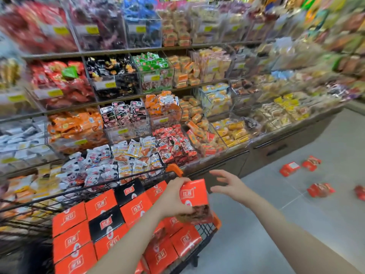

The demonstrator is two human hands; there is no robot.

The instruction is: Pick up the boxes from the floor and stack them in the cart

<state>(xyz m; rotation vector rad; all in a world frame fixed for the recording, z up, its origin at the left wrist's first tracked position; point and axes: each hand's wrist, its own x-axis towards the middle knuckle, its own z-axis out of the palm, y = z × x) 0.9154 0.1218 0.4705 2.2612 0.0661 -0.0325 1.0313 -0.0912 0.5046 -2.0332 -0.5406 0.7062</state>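
Note:
My left hand (174,196) grips a red box (194,194) with white lettering, held tilted above the right rim of the black wire cart (207,230). Just right of the box, my right hand (227,184) hovers with fingers spread and holds nothing. Inside the cart lie several red boxes (69,216) and black boxes (105,223) packed flat in rows. Several more red boxes lie scattered on the grey floor at the right: one (289,168), another (311,162), a third (321,189).
Tiered shelves (126,99) of clear bins full of snack packets run along the left and back, close behind the cart. The cart has orange corner guards (173,169). Grey tiled floor (296,224) stretches to the right. A fourth red box (360,191) sits at the right edge.

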